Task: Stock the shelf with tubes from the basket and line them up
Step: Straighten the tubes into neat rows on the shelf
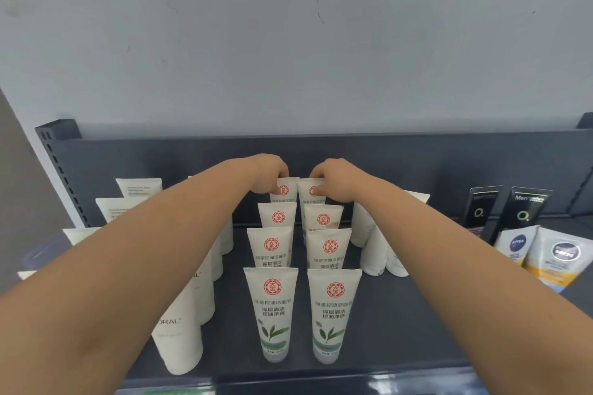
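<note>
White tubes with a red seal and a green leaf stand cap-down in two columns on the dark shelf (401,314). The front pair are the left front tube (271,311) and the right front tube (333,314). At the back of the columns, my left hand (268,171) pinches the top edge of the rear left tube (284,191). My right hand (333,181) pinches the top of the rear right tube (309,192). Both forearms reach over the shelf. No basket is in view.
Plain white tubes (179,330) stand in rows to the left, partly behind my left arm, and more white tubes (373,250) to the right. Black men's tubes (521,215) and blue Nivea tubes (516,244) stand at the far right. The shelf's dark back panel (417,163) rises behind.
</note>
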The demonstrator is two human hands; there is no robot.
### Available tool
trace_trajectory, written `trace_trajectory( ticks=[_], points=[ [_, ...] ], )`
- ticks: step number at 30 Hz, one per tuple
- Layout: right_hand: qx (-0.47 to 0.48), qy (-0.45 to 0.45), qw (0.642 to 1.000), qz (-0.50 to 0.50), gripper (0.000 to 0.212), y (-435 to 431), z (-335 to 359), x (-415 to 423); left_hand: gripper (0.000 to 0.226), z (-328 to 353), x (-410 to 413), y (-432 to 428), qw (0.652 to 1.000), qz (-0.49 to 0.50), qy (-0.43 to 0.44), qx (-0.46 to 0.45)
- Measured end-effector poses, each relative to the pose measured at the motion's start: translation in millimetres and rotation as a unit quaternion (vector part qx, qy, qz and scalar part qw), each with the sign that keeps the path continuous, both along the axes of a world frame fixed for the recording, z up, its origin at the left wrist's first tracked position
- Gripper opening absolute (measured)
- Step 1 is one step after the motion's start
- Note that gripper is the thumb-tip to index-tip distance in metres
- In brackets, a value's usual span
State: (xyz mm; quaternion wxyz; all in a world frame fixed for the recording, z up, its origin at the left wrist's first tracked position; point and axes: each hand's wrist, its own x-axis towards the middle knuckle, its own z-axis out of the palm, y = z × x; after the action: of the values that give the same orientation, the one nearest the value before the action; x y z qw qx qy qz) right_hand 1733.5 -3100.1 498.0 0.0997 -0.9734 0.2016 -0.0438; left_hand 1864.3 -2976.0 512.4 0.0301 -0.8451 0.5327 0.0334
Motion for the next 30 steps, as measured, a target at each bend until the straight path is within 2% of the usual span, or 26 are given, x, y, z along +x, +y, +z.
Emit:
trace_trajectory(
  ticks=[17, 30],
  points=[
    [0.015, 0.004, 1.000, 0.010, 0.030, -2, 4, -10, 0.033, 4, 0, 9, 0.999, -0.002, 0.041, 0.011],
    [0.011, 0.027, 0.999, 0.013, 0.032, 0, 6, -12, 0.035, 5, -2, 8, 0.999, 0.000, 0.032, 0.036]
  ],
)
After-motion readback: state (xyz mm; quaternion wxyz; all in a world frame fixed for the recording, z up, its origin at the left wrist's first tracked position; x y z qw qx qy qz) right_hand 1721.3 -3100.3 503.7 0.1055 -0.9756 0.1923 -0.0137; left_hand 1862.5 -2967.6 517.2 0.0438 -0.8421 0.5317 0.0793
